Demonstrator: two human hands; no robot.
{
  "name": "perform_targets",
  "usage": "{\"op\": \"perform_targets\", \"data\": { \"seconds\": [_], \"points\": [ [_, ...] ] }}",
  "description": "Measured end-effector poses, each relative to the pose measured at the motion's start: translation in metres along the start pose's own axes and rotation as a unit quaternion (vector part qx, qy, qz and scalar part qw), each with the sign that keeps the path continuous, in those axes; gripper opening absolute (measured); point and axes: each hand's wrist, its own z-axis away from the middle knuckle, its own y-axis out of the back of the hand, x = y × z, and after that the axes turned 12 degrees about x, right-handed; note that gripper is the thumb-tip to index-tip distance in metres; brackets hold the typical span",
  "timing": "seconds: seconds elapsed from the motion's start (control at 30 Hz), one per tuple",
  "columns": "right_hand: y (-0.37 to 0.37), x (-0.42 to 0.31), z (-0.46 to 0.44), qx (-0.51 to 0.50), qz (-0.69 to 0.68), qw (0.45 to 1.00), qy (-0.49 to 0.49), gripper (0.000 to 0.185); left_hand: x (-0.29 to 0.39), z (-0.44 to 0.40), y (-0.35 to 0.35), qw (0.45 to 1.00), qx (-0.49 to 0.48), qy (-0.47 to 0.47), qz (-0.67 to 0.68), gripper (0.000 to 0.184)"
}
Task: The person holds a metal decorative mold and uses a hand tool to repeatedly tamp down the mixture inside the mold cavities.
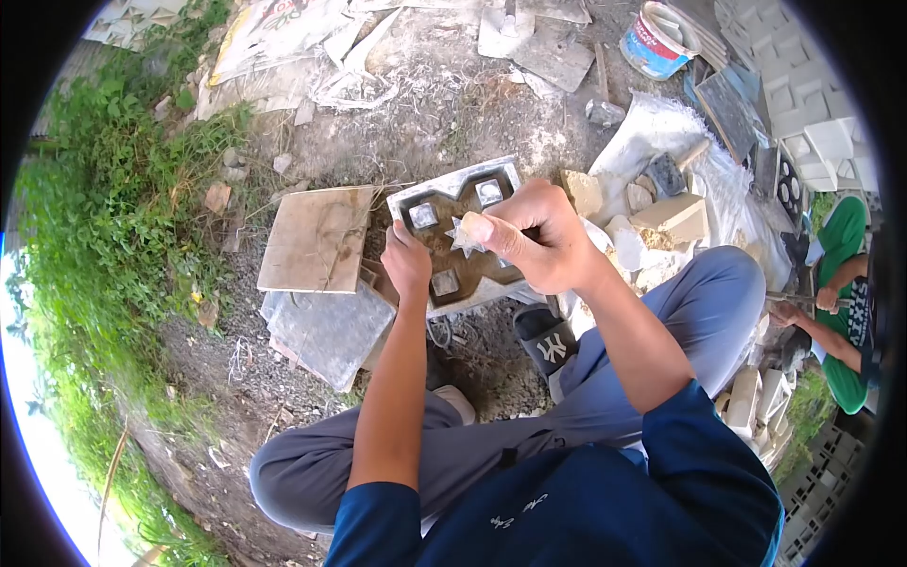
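Observation:
A metal mould (511,170) with a pale rim and a brown inner floor lies on the ground before my knees. Square metal blocks (422,215) and a star-shaped piece (462,236) stand inside it. At the mould's left edge, my left hand (406,260) has its fingers closed on the rim. My right hand (539,236) is curled above the right part of the mould, thumb pressed to the fingers. Whatever it may hold is hidden, and it covers part of the star-shaped piece and the mould.
Left of the mould, a brown board (316,239) lies over a grey slab (331,331). Stone chunks (675,217) rest on a white sack (652,132) at right. A paint bucket (658,42) stands farther back. Another person (841,302) sits at far right.

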Motion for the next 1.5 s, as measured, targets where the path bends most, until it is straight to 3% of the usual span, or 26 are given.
{"op": "perform_targets", "data": {
  "seconds": [0.2,0.57,0.73,0.87,0.93,1.0,1.07,1.13,1.2,1.27,1.43,1.5],
  "points": [
    [0.015,0.016,-0.003,0.080,-0.078,0.992,-0.051,0.054,0.003,-0.001,0.000,1.000,0.002,-0.006,-0.010,0.049],
    [0.013,0.007,-0.001,0.015,-0.008,1.000,-0.001,0.052,0.003,0.000,0.001,1.000,0.007,0.004,-0.012,0.050],
    [-0.004,0.048,0.003,0.044,0.033,0.998,-0.024,0.054,0.006,0.003,0.004,1.000,0.002,0.003,-0.003,0.051],
    [-0.004,0.025,0.003,0.031,0.037,0.998,0.049,0.054,-0.001,0.000,-0.001,1.000,0.001,-0.008,-0.008,0.051],
    [-0.004,0.026,0.006,0.022,0.005,0.999,0.024,0.054,-0.005,0.002,0.000,1.000,0.003,-0.009,-0.002,0.051],
    [-0.003,0.043,0.005,0.037,0.037,0.997,-0.064,0.046,0.001,0.000,0.001,1.000,-0.003,0.003,-0.014,0.051],
    [0.000,0.046,0.003,0.036,0.065,0.996,-0.040,0.045,0.005,-0.003,-0.002,1.000,0.006,-0.003,-0.006,0.051],
    [-0.007,0.023,0.006,0.045,0.034,0.998,0.034,0.055,0.001,0.000,0.000,1.000,0.002,0.003,-0.005,0.050],
    [-0.009,0.024,0.012,0.035,0.027,0.999,0.019,0.056,-0.007,0.004,0.002,1.000,-0.005,-0.002,-0.009,0.050],
    [-0.006,0.049,0.012,0.040,0.083,0.993,-0.072,0.056,-0.001,0.000,0.000,1.000,0.000,-0.002,-0.011,0.050],
    [-0.003,0.022,0.009,0.052,0.039,0.998,-0.006,0.056,0.002,0.001,0.001,1.000,0.007,-0.005,-0.007,0.050],
    [-0.006,0.030,0.014,0.056,0.037,0.997,-0.038,0.056,-0.005,0.005,0.004,1.000,-0.004,0.001,-0.020,0.050]
  ]
}}
